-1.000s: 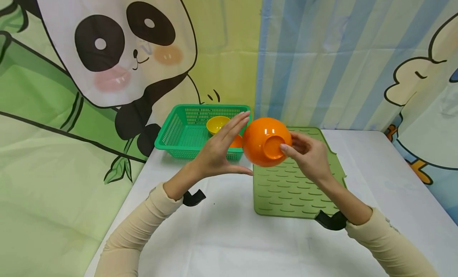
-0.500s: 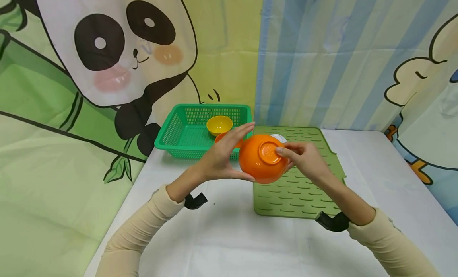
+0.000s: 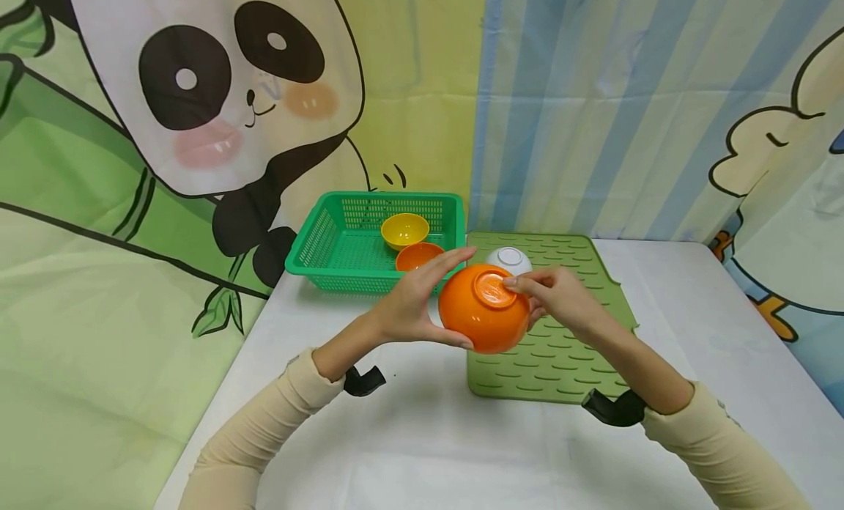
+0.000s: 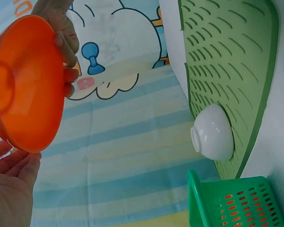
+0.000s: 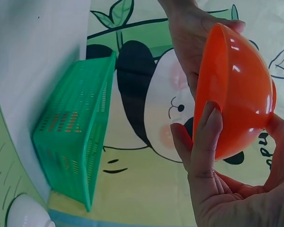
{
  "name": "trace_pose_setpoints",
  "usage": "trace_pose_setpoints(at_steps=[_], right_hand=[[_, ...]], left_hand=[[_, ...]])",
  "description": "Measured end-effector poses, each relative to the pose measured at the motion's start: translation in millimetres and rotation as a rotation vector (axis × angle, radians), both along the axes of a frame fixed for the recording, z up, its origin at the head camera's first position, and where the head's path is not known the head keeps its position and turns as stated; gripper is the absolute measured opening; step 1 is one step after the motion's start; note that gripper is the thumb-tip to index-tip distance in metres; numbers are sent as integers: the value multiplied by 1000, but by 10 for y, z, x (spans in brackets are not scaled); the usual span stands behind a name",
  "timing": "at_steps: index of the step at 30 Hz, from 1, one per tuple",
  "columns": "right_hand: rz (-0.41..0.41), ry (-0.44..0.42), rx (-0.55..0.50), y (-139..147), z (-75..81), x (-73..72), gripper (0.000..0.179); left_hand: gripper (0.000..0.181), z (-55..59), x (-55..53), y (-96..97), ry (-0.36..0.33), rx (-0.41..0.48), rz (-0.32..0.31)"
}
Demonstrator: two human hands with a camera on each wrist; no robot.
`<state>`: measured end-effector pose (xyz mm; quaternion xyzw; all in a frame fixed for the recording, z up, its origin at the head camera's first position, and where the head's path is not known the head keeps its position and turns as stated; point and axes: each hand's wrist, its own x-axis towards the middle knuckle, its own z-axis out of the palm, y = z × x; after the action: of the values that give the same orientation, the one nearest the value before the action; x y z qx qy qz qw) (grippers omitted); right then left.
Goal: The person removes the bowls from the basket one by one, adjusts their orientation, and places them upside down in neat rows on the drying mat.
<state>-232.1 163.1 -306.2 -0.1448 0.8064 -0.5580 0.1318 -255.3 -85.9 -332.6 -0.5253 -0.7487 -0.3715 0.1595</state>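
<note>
Both hands hold an orange bowl [image 3: 484,323] tilted in the air, its round foot turned up toward the head camera. My left hand [image 3: 417,299] grips its left side, with the thumb along the near lower side and the fingers stretched toward the far side. On the right, my right hand [image 3: 563,296] pinches the bowl, thumb at the foot and fingers at the rim. The left wrist view looks into the bowl's hollow [image 4: 35,85], where nothing lies. Behind it, a white bowl [image 3: 509,259] sits upside down on a green drying mat [image 3: 547,363].
A green perforated basket [image 3: 330,274] stands at the back left, beside the mat. Inside it are a yellow bowl [image 3: 404,231] and a smaller-looking orange bowl [image 3: 417,256]. White cloth [image 3: 409,437] covers the table, and a printed curtain [image 3: 422,92] hangs behind.
The orange bowl has come down and nearer, its foot tipping further upward. My left hand has closed in from beside it to hold it. The white bowl has come into view behind.
</note>
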Motion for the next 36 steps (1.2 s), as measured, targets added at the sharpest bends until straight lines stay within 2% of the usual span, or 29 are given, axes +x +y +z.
trace_pose_setpoints(at_steps=[14, 36], right_hand=[[35, -64, 67, 21, -7, -17, 48], [42, -73, 78, 42, -56, -30, 50]], left_hand=[[99, -145, 42, 46, -63, 22, -9], [95, -217, 59, 80, -60, 34, 55]])
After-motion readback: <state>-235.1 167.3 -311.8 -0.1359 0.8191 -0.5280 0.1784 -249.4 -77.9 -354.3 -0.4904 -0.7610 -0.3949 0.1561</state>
